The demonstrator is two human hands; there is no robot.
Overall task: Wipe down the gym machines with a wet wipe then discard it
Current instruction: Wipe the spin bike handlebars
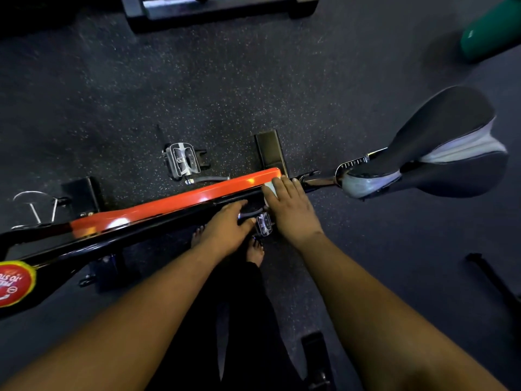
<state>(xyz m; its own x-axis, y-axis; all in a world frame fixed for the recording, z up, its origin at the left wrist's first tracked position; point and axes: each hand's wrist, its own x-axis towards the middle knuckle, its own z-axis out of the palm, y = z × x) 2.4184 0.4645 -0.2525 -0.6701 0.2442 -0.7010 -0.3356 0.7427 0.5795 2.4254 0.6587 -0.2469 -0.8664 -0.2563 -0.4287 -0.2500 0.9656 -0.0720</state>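
An exercise bike with an orange and black frame (180, 201) runs across the view from lower left to its black and grey saddle (439, 153) at the right. My right hand (290, 210) presses a white wet wipe (272, 189) flat on the frame's right end, near the seat post. Only a corner of the wipe shows past my fingers. My left hand (228, 228) rests with straight fingers on the black side of the frame, just left of the right hand.
A silver pedal (181, 162) sticks out on the far side, another pedal (263, 224) lies between my hands. A red round sticker (14, 283) marks the bike's left end. A green ball (493, 26) sits top right, a machine base (214, 7) at the top. Speckled rubber floor all around.
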